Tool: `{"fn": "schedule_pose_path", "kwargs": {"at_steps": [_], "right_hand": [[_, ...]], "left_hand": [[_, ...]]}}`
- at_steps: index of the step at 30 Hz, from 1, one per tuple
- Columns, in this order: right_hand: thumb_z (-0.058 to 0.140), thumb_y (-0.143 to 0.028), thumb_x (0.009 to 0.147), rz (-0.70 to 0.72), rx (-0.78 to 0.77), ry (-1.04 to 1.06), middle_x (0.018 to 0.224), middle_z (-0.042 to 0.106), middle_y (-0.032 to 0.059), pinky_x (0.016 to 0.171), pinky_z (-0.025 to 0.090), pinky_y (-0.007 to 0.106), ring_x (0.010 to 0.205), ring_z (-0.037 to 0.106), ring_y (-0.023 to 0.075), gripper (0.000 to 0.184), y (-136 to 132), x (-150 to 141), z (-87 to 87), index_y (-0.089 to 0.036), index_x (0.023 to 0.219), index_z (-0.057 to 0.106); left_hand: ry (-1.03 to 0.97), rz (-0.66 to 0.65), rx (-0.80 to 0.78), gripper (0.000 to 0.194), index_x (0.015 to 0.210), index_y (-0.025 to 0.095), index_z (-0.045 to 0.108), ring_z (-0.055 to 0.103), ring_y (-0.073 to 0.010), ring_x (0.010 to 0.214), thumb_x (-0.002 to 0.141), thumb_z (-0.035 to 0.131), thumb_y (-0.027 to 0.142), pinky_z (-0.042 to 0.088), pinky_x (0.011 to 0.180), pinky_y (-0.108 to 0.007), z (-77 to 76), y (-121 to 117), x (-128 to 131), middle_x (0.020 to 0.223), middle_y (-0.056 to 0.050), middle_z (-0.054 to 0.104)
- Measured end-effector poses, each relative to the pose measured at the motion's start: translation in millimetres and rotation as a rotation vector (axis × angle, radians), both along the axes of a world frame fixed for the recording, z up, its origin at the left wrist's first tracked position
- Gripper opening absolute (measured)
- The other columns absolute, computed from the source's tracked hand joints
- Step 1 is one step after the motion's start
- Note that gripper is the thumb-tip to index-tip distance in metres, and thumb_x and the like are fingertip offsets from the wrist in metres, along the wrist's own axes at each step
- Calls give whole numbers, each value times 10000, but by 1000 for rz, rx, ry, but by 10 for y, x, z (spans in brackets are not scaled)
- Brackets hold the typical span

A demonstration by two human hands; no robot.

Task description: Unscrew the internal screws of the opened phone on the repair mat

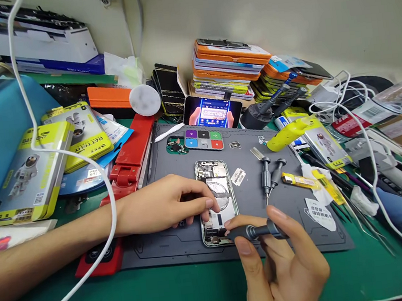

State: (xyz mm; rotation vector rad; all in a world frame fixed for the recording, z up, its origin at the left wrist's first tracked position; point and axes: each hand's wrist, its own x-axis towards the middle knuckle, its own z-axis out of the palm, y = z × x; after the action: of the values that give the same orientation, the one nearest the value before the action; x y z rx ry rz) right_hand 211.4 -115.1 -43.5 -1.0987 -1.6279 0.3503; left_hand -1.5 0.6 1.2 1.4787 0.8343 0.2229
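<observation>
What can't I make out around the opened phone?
Head view:
Held screwdriver tip: hidden, apparently behind its handle and the right hand.
Left edge of the phone: partly covered by the left hand.
Print on the small white card: too small.
Right wrist: cut off by bottom edge.

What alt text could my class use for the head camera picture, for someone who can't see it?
A right hand holds a grey screwdriver over the near end of an opened phone, the left hand bent over it from the left. The phone lies on a grey mat on a green tabletop, a lit smartphone behind.
</observation>
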Motion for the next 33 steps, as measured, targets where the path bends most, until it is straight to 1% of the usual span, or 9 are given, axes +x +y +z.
{"fn": "schedule_pose_path", "kwargs": {"at_steps": [2, 4, 9, 14, 18, 22, 26, 30, 33], "right_hand": [[658, 73, 927, 15, -1, -15, 1096, 763, 83, 869, 741, 385, 974, 825, 203, 730, 6, 8, -10, -210, 1577, 487], [656, 69, 928, 14, -3, -15, 1100, 762, 83, 862, 740, 371, 952, 821, 193, 722, 6, 16, -13, -208, 1573, 489], [669, 55, 933, 13, -2, -51, 1103, 763, 84, 906, 732, 379, 931, 817, 183, 736, 0, 33, -8, -224, 1589, 488], [667, 27, 956, 1, 8, -62, 1070, 774, 89, 859, 741, 389, 915, 822, 200, 688, 8, 36, -14, -216, 1577, 498], [655, 28, 955, -3, 2, -41, 1088, 767, 85, 842, 745, 405, 909, 819, 199, 693, 17, 18, -8, -230, 1576, 485], [650, 44, 946, 7, 9, -17, 1082, 760, 79, 822, 744, 380, 935, 819, 198, 702, 26, 3, -2, -223, 1574, 481], [636, 47, 958, 26, -13, -22, 1082, 753, 80, 856, 745, 397, 982, 821, 209, 719, 23, 15, -22, -219, 1599, 448], [645, 50, 954, 22, 8, -58, 1137, 760, 96, 908, 740, 414, 1005, 832, 221, 738, 22, 35, -41, -224, 1613, 458], [664, 59, 938, 6, 41, -99, 1108, 779, 94, 834, 747, 386, 957, 838, 228, 754, 32, 33, -28, -237, 1605, 476]], "left_hand": [[-4, 0, 4, 321, 1141, 188, 775, 630, -103, 740, 1106, 596, 452, 497, 587, -158, -5, 1, -1, 991, -12, 809], [-6, -2, 5, 315, 1133, 186, 775, 627, -100, 737, 1106, 596, 444, 497, 591, -157, -2, -4, -5, 989, -10, 809], [0, 2, 0, 307, 1121, 184, 774, 634, -101, 742, 1105, 597, 435, 498, 595, -157, 22, -17, -11, 987, -9, 812], [-7, 1, 18, 296, 1111, 183, 776, 640, -102, 736, 1103, 598, 420, 493, 590, -158, 18, -5, 0, 976, -10, 812], [-8, -3, 11, 291, 1127, 185, 777, 649, -103, 742, 1104, 596, 412, 489, 592, -158, 10, -4, 2, 986, -12, 815], [-6, 0, 19, 308, 1128, 185, 779, 651, -105, 740, 1102, 595, 430, 489, 591, -162, 12, -12, 4, 989, -15, 815], [-8, 2, 15, 308, 1121, 188, 777, 651, -109, 737, 1095, 601, 440, 490, 585, -166, 8, -13, 6, 986, -16, 815], [-11, 6, 7, 317, 1109, 186, 775, 653, -115, 739, 1070, 637, 469, 495, 587, -172, 5, -6, 10, 987, -21, 816], [-12, 2, 11, 297, 1111, 185, 776, 656, -112, 738, 1079, 623, 438, 494, 591, -171, 8, -1, 12, 984, -20, 814]]}}
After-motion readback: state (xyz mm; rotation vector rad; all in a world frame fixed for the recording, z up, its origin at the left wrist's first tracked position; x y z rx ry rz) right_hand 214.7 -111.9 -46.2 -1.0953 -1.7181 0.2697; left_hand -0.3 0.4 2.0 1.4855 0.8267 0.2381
